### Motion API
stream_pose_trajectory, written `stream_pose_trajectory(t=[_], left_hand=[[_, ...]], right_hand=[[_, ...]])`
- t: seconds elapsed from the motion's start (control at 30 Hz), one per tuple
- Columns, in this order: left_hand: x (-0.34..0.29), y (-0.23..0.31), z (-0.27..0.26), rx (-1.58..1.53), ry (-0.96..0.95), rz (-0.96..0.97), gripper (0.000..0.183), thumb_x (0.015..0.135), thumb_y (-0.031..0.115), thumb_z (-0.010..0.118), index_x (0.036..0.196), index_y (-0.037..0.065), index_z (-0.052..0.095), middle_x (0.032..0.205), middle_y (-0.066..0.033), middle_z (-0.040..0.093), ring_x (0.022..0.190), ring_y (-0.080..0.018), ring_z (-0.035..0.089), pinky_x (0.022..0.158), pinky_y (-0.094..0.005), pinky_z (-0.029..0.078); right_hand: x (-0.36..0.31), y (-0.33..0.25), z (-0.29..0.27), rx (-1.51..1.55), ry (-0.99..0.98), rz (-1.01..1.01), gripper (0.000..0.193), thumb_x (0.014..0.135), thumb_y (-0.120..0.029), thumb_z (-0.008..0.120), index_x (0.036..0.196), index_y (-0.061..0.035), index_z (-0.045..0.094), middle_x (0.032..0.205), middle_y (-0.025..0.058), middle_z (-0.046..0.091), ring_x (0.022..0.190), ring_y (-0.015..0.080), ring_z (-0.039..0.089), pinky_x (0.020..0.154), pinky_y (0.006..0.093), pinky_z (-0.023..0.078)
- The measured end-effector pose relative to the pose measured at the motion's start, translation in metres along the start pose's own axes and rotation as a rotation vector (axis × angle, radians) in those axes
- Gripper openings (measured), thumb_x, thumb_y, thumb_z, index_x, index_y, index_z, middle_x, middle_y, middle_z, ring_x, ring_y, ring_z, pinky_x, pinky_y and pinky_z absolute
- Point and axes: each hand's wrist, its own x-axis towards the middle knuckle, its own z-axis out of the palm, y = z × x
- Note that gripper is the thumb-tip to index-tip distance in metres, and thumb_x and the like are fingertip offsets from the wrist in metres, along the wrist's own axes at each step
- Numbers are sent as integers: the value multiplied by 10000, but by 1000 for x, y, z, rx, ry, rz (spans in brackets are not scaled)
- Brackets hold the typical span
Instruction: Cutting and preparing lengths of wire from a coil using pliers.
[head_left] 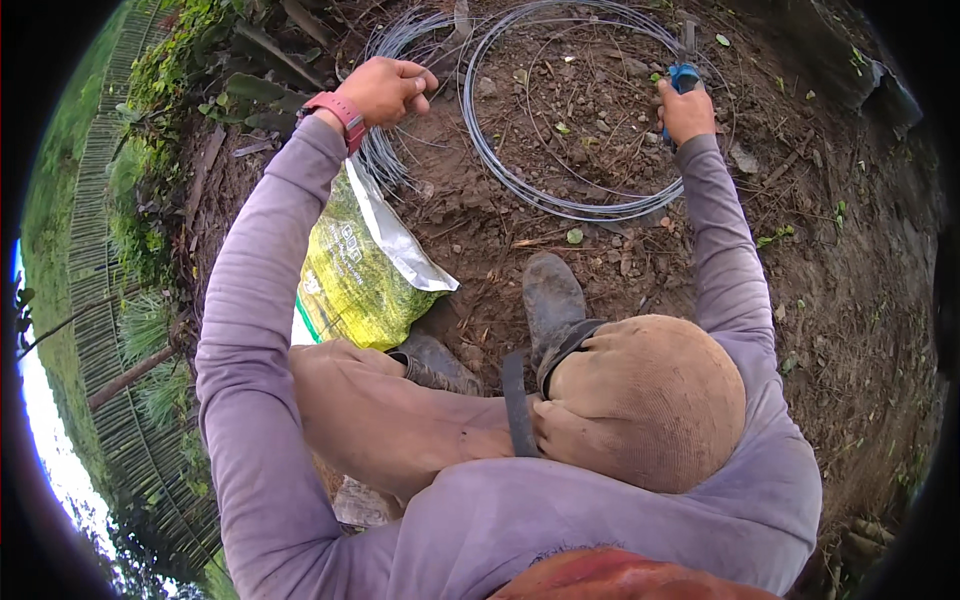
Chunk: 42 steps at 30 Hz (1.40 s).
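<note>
My left hand (385, 92), with a red watch strap at the wrist, is held over a bundle of cut grey wire lengths (378, 165). Its fingers are curled together; what they pinch, if anything, is too small to make out. Farther right, my right hand (690, 115) grips blue-handled pliers (684, 77) whose metal head points away from me. The pliers are over the right side of a large coil of grey wire (575, 210) lying on the soil. Below the left hand, a yellow-green and white sack (355, 270) rests against the wire bundle.
My boots (552, 295) and bent knees are close behind the coil. A wooden stake (462, 18) rises at the far edge. Plants and sticks line the left, beyond them a slatted bamboo fence (105, 330). A dark sheet (890, 95) lies at the far right.
</note>
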Motion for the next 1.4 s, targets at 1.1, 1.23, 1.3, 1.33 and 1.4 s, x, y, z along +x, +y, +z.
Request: stream_pose_trajectory(t=[1.1, 1.23, 1.3, 1.33, 1.4], left_hand=[[3, -5, 181, -696, -494, -67, 437, 920, 388, 505, 1047, -27, 563, 788, -73, 617, 665, -160, 621, 621, -277, 525], [-4, 34, 259, -1351, -749, -226, 828, 828, 601, 513, 1312, -37, 303, 1209, -205, 467, 1026, -307, 536, 895, -448, 453], [0, 49, 280, -1741, -501, -59, 663, 882, 492, 507, 1304, 13, 328, 1246, -188, 440, 1077, -309, 507, 959, -472, 395], [7, 52, 280, -1739, -488, -68, 663, 882, 492, 507, 1304, 13, 328, 1246, -188, 440, 1077, -309, 507, 959, -472, 395], [21, 56, 271, -1976, -133, 168, 421, 944, 331, 450, 1252, 53, 378, 1214, -166, 479, 1096, -319, 495, 985, -487, 365]], right_hand=[[-93, -150, -25, 962, -615, -97, 179, 911, -131, 496, 1064, -39, 477, 876, 63, 527, 790, 195, 559, 688, 368, 500], [-91, -155, -54, 1234, -750, -134, 167, 930, -135, 445, 1045, -14, 459, 950, 82, 492, 890, 214, 502, 812, 400, 441], [-88, -153, -67, 1317, -700, -132, 175, 927, -122, 435, 1055, -2, 442, 944, 87, 477, 872, 217, 489, 815, 393, 431], [-85, -152, -71, 1419, -879, -220, 219, 921, -111, 430, 1090, 27, 426, 1002, 129, 492, 975, 262, 504, 896, 433, 426], [-81, -150, -81, 1343, -562, -108, 263, 918, -106, 426, 1124, 56, 402, 1082, 169, 486, 1073, 303, 471, 959, 469, 392]])
